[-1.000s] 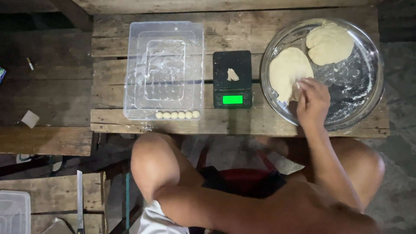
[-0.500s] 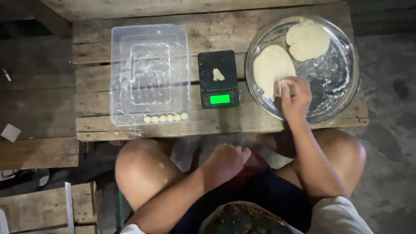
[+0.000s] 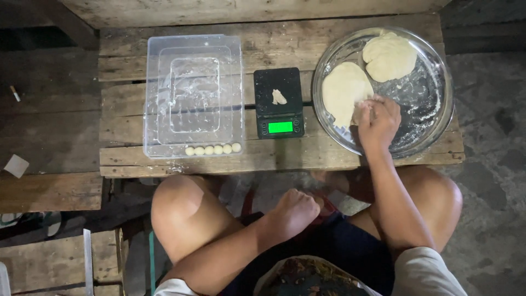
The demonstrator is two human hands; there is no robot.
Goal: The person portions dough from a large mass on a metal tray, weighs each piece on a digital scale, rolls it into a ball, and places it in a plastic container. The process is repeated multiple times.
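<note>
Portioning step: right hand (image 3: 378, 121), fingers pinching the flat pale dough slab (image 3: 344, 91) in the round glass dish (image 3: 433, 131); left hand (image 3: 293, 211) fisted, idle. Next: tear cleanly.

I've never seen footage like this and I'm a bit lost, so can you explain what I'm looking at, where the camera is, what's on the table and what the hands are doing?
There is no machine here: a person sits at a low wooden table, and the camera is worn on their head, looking straight down, so you see their own knees and arms. On the table, from left to right, are a clear plastic tray with a short row of small dough balls along its near edge, a small black scale with a lit green display and a bit of dough on it, and a round metal pan holding two flat dough pieces. The right hand pinches at the edge of the nearer piece. The left hand rests closed over the lap, holding nothing I can see.
</note>
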